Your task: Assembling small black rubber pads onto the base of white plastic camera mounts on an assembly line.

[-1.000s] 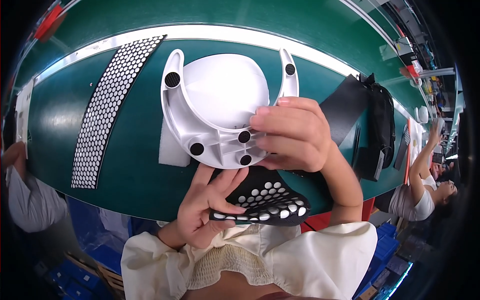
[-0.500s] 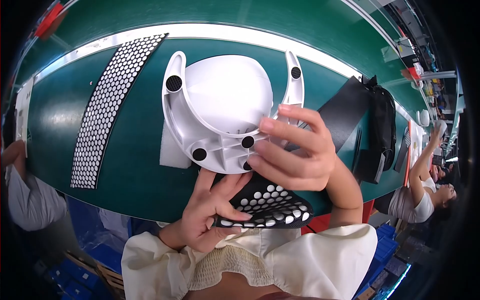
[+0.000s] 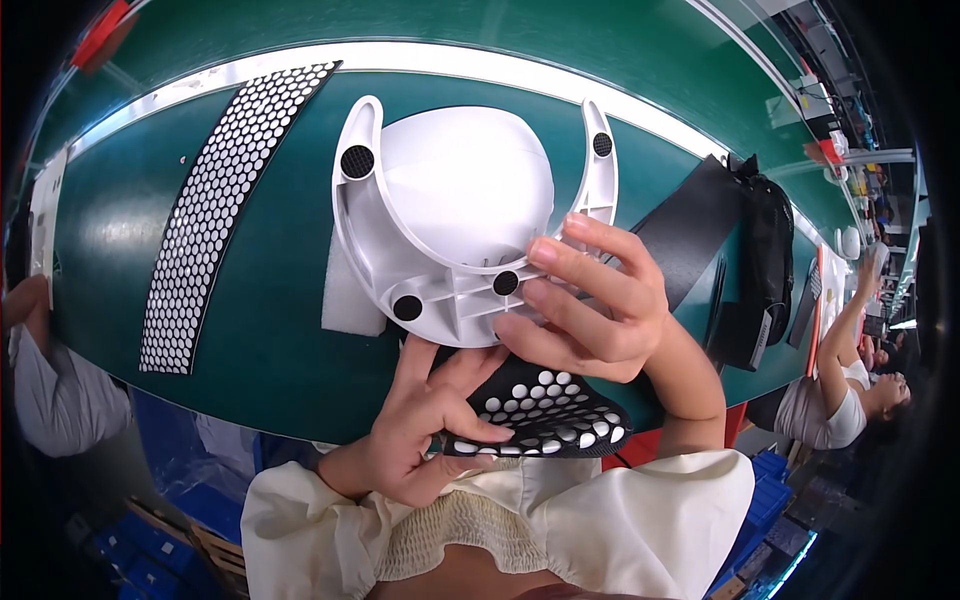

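A glossy white plastic stand (image 3: 400,255) with two curved horns and a rounded white body (image 3: 465,185) lies with its ribbed underside up. Black round foot pads sit on it, among them a left horn pad (image 3: 357,162), a right horn pad (image 3: 602,145) and a lower left pad (image 3: 407,308). My left hand (image 3: 415,420) grips a folded black sheet with white dots (image 3: 540,410) under its thumb, its fingers reaching the stand's near edge. My right hand (image 3: 600,300) has its fingers apart and curved over the stand; one fingertip presses at the near edge, mostly hiding a pad there.
A long dotted strip (image 3: 215,210) lies on the green table (image 3: 110,250) at left. White foam (image 3: 350,295) shows beside the stand. A black sheet (image 3: 680,225) and a black bag (image 3: 765,250) lie at right. Other people sit at both sides.
The stand sits slightly farther right in the picture. My right fingertip now covers most of the near-edge pad that showed before. My left hand keeps its hold on the dotted sheet.
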Demonstrator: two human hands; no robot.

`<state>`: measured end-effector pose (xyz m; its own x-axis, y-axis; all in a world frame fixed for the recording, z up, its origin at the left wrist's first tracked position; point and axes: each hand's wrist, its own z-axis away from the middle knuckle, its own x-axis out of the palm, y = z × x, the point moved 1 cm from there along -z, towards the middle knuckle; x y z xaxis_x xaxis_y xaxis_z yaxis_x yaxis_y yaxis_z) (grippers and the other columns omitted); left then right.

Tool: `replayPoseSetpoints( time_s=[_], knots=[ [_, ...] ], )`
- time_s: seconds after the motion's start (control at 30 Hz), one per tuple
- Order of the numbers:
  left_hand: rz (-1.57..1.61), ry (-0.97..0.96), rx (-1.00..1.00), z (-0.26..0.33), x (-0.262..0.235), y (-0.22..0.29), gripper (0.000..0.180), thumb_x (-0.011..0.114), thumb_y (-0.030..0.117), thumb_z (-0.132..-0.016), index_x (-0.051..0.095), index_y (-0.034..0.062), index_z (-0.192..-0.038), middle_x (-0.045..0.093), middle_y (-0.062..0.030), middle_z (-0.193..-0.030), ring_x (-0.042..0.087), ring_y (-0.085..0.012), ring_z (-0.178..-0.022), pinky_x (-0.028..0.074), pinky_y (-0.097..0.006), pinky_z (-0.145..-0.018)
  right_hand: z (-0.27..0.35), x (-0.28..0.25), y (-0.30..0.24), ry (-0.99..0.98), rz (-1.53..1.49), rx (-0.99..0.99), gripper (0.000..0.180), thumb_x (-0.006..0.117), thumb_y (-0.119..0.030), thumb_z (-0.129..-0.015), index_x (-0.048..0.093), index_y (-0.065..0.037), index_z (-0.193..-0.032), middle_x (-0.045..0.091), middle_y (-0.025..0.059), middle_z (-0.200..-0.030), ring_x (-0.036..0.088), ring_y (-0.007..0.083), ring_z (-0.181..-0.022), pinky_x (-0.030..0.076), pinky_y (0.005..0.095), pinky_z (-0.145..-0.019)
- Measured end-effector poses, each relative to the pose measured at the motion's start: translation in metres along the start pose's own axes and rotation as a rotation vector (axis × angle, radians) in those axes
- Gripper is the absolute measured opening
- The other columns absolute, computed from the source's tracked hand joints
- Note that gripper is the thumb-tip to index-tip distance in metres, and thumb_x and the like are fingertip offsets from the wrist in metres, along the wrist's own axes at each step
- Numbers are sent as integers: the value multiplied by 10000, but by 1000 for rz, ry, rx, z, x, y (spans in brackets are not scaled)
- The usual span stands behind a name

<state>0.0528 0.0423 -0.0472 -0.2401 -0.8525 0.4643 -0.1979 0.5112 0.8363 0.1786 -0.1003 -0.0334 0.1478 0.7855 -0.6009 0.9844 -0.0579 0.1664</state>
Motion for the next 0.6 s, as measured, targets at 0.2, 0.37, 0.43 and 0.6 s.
replayPoseSetpoints(
  time_s=[0.2,0.37,0.43,0.6],
  knots=[
    [-75,-45,-7,1,-2,-1,108,567,53,-790,551,-22,-865,-7,-293,-1335,85,-479,-1248,183,-519,-999,5,0,-1,-24,41,-42,242,653,-67,-634,624,-153,-858,470,75,-908,559,285,-906,496,456,-775],
    [25,15,-28,2,0,-2,106,564,61,-795,551,-19,-863,-28,-300,-1338,97,-480,-1246,191,-516,-995,-2,6,1,88,-10,-11,225,639,-47,-640,615,-130,-848,482,65,-834,581,275,-872,514,420,-752],
    [14,4,-31,2,1,-1,106,560,59,-798,550,-23,-864,-30,-299,-1339,103,-477,-1246,190,-516,-995,-2,7,0,144,27,-15,199,625,-22,-637,619,-108,-816,495,44,-765,602,251,-838,532,385,-733],
    [-3,-19,-11,1,0,-3,104,556,53,-799,552,-28,-865,-33,-293,-1345,101,-468,-1250,192,-512,-996,6,5,1,50,-18,-32,244,635,-60,-679,574,-96,-913,491,104,-927,568,315,-902,489,451,-776]
  ],
)
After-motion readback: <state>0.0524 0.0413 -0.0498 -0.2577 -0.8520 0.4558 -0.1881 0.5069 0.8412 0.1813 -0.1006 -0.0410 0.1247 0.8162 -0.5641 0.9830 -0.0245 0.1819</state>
